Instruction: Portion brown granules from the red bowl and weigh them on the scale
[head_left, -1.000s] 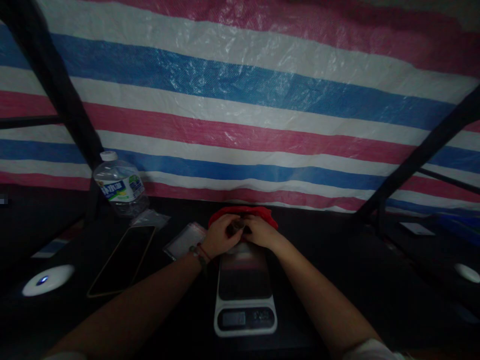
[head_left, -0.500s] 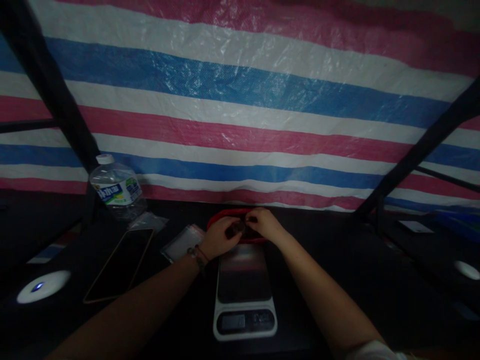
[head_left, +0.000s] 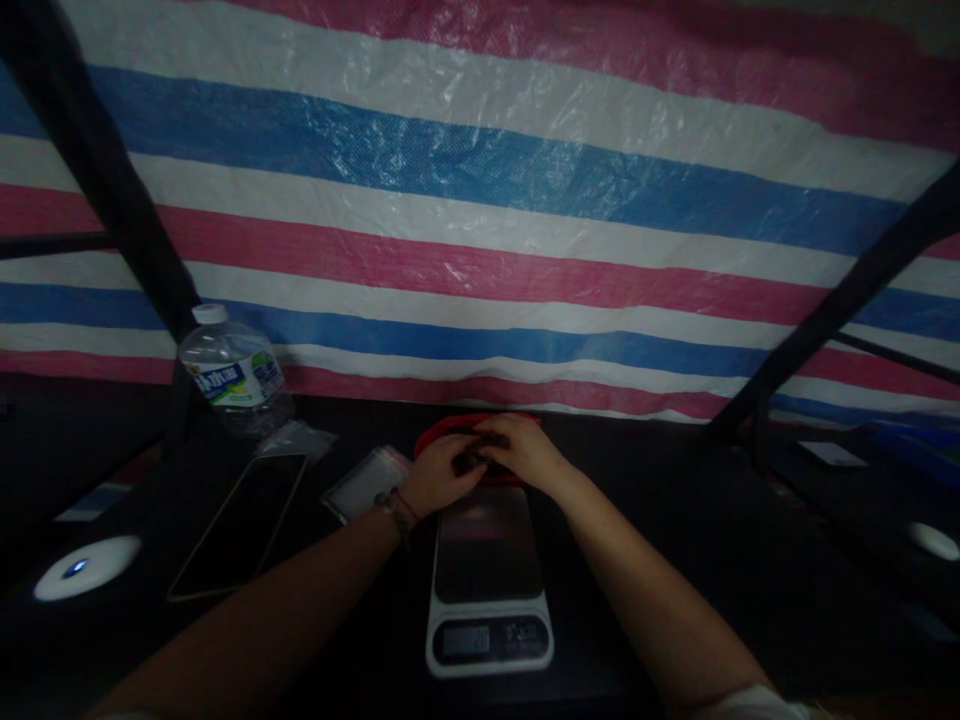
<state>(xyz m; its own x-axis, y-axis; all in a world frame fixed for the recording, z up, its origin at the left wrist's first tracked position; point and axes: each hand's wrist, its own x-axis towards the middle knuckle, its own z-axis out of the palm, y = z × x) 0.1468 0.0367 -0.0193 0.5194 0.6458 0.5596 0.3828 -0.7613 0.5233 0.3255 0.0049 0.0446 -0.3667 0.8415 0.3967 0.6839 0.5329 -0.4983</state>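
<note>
On the far left of the dark tabletop (head_left: pixel 675 560) sat a small white round light (head_left: pixel 86 568) with a blue glow. Behind it stood a clear water bottle (head_left: pixel 234 372) with a white cap. A black phone (head_left: pixel 240 525) lay flat near the bottle, its long side running from the person toward the wall. Just right of the phone lay a little clear plastic bag (head_left: pixel 367 482).

Next came the left hand (head_left: pixel 441 475), with a thin band on its wrist. Its fingers were curled in, pinching a small dark thing (head_left: pixel 471 461). It was too dim to tell what that thing was. The right hand (head_left: pixel 525 455) sat just beside the left, touching it, and its fingers were curled on the same small thing from the other side. So the small thing was right between the two hands, and both were about as near to it.

Both hands rested over a red bowl (head_left: pixel 439 437) at the back of the tabletop. Only its rim showed. Just in front of the bowl, closer to the person, lay a white kitchen scale (head_left: pixel 489 590). Its long side ran from the person toward the bowl. The top of the scale was bare.

A wall of red, white and blue striped plastic sheet (head_left: pixel 480 200) hung behind it all.
</note>
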